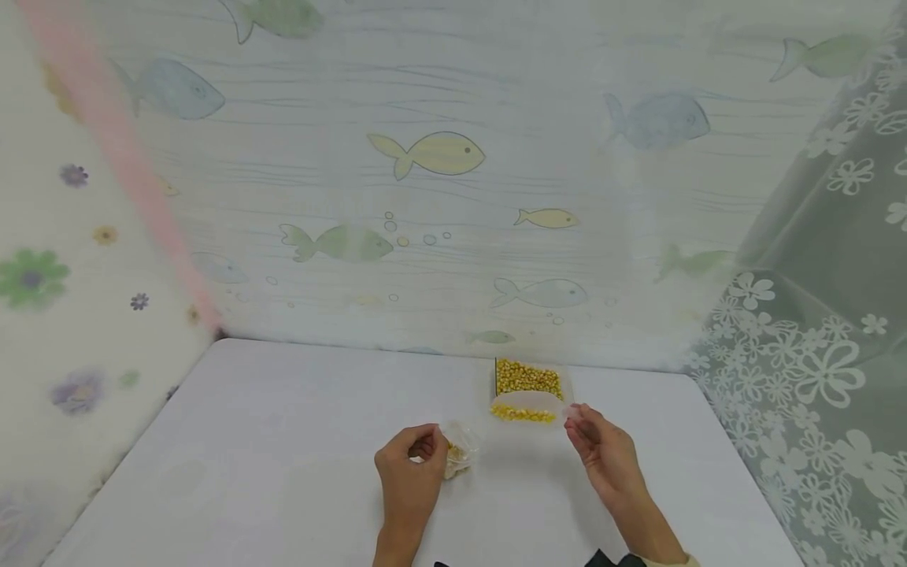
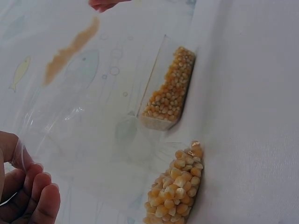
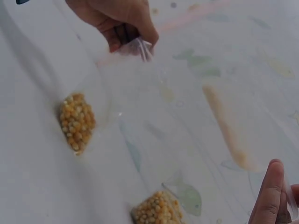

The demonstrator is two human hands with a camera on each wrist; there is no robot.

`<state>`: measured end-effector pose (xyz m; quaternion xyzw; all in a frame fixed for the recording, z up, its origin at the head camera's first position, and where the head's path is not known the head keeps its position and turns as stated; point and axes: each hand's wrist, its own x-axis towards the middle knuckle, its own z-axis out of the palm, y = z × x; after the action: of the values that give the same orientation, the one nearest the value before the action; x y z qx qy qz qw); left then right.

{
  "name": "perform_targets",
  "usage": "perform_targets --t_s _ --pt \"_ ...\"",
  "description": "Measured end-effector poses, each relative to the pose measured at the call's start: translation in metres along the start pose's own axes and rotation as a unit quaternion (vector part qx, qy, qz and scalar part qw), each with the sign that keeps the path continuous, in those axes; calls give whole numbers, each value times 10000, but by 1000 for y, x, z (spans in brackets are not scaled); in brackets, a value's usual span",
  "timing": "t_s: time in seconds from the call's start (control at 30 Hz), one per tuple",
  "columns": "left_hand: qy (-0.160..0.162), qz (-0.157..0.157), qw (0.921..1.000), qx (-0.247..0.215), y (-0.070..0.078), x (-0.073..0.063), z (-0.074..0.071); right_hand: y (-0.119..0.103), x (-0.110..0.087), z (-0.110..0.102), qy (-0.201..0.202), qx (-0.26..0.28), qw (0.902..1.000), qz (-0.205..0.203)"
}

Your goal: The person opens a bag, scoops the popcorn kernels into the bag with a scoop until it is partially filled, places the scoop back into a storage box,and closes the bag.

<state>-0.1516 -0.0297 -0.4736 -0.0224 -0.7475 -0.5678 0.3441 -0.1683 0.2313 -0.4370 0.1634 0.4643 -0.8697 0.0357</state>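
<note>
My left hand (image 1: 414, 465) pinches the top of a clear plastic bag (image 1: 464, 435) between thumb and finger. Corn kernels (image 2: 175, 191) fill the bottom of that bag, low over the table. My right hand (image 1: 605, 453) grips the end of a translucent white scoop (image 1: 523, 400), held up to the right of the bag. A row of kernels (image 1: 523, 413) shows through the scoop's wall. Behind the scoop stands a clear box (image 2: 156, 123) holding more corn kernels. In the right wrist view the right hand's fingers (image 3: 271, 196) are partly cut off by the frame edge.
All of this is on a white table (image 1: 283, 441). A curtain (image 1: 439, 236) printed with fish hangs behind its far edge. Flowered curtains stand along the left (image 1: 78, 315) and right (image 1: 829, 378) sides.
</note>
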Motion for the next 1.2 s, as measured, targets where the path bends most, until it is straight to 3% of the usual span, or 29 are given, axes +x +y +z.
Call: perform_targets --t_s 0.37,0.67,0.93,1.2 --pt "-118 11 9999 117 1 1 -1 20 -3 18 2 -744 9972 71" --pt "-281 -133 9995 60 5 2 -2 24 -3 30 42 -1404 9896 -318" --pt "-385 -196 9990 105 8 4 -5 21 -13 42 -57 -2207 9689 -1114" --pt "-470 -322 9982 193 10 4 -7 21 -27 51 -335 -2626 9466 -1841"
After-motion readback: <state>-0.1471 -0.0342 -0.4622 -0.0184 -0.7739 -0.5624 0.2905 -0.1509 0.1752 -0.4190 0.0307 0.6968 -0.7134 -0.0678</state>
